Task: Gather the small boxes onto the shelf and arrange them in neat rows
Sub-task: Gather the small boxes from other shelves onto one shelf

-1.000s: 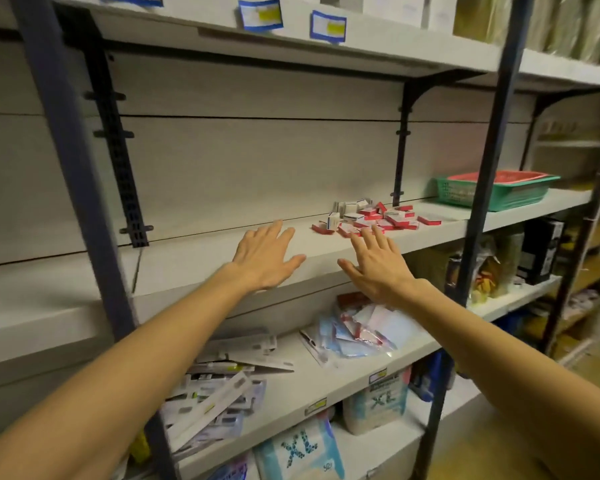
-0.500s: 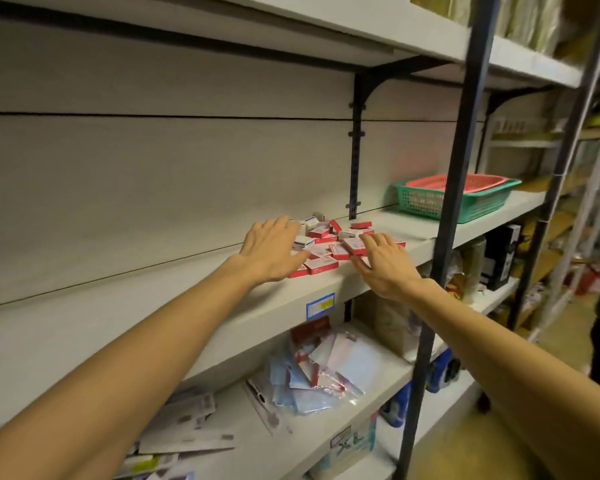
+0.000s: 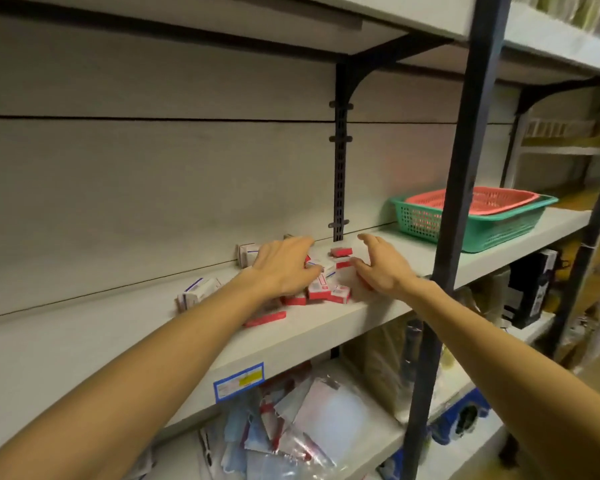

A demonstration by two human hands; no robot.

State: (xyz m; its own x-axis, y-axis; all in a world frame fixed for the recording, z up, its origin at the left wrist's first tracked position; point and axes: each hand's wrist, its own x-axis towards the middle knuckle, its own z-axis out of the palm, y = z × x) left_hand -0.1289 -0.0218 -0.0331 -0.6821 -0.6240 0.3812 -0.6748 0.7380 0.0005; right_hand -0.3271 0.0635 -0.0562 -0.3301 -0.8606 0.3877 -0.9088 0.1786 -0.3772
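The boxes (image 3: 321, 287) lie in a loose heap on the shelf (image 3: 84, 355), in the middle of the frame, small and red and white. The left hand (image 3: 281, 268) rests on the heap, palm down, fingers spread and almost straight, closed round nothing. The right hand (image 3: 378, 268) stands on its edge just right of the heap, fingers loosely open, touching the nearest boxes. At the right, on the same shelf, a red basket (image 3: 492, 199) sits inside a green basket (image 3: 499, 230).
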